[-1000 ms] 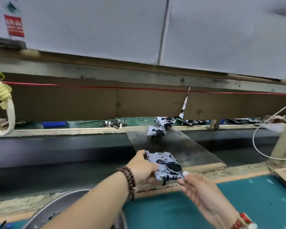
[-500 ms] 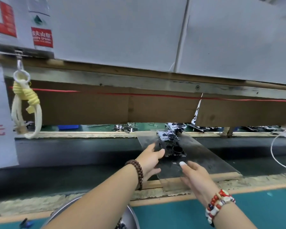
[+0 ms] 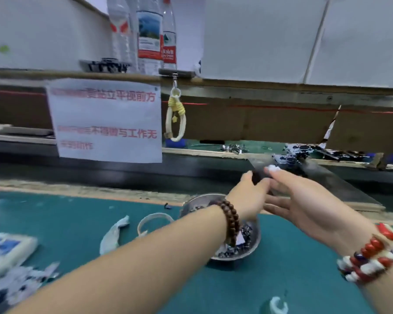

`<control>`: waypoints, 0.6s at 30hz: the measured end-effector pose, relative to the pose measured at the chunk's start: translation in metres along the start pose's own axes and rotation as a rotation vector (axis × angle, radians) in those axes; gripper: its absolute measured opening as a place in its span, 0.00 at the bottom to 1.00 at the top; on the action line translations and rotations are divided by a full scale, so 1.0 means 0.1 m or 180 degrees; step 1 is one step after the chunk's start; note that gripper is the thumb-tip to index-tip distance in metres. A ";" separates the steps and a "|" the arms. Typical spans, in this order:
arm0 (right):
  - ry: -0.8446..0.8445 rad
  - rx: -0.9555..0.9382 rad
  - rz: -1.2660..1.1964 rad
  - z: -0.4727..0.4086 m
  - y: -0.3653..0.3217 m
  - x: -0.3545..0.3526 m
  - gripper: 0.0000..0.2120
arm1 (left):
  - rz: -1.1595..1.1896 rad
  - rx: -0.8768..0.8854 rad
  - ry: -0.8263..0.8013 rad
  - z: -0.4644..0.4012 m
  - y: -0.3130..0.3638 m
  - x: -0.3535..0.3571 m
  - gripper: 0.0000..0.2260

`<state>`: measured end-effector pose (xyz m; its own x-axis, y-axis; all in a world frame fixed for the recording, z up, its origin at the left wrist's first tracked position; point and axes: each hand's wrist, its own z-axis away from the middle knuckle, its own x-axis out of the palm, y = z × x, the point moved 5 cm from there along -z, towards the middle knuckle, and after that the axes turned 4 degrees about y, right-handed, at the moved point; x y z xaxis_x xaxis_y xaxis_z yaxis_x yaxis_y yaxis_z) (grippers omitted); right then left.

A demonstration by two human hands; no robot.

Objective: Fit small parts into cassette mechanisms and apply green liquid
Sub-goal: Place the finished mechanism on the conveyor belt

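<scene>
Left hand point(image 3: 247, 196), right hand point(image 3: 304, 202): empty, fingers extended.

Open green mat point(image 3: 293, 257) lies right of the metal bowl point(image 3: 255, 240), with only a small white ring point(image 3: 278, 305) near its front edge. Left of the bowl, a bangle point(image 3: 153, 219), a pale scrap point(image 3: 115, 232) and packets point(image 3: 7, 250) crowd the mat's left part. Beyond the mat's far edge, cassette mechanisms point(image 3: 288, 159) sit at the ramp's point(image 3: 340, 184) top; overhead a paper sign point(image 3: 104, 120) and hanging loop point(image 3: 176, 116) drop from the shelf point(image 3: 259, 83).
</scene>
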<state>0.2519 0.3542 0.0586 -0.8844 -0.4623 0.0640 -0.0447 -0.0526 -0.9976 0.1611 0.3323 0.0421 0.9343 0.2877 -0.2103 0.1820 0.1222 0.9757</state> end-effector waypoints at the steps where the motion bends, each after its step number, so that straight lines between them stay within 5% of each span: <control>1: -0.0056 -0.0046 0.0028 0.11 -0.01 0.12 0.05 | 0.0125 -0.0070 0.0025 0.15 -0.06 -0.07 0.25; 6: -0.0129 -0.0378 0.0356 0.50 -0.03 0.75 0.07 | 0.0810 -0.0347 0.0287 0.76 -0.33 -0.46 0.21; 15: -0.0781 0.0270 0.0316 0.77 0.60 1.91 0.12 | 0.0312 -0.0235 0.1647 1.44 -0.72 -1.63 0.17; 18: -0.1052 0.0331 0.0481 0.82 0.79 2.25 0.13 | -0.0370 -0.0098 0.1997 1.65 -0.82 -1.95 0.17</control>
<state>0.0879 0.1734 -0.0039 -0.6791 -0.7315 -0.0618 0.1370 -0.0436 -0.9896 0.0146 0.1090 0.0128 0.5501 0.7713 -0.3201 0.2538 0.2108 0.9440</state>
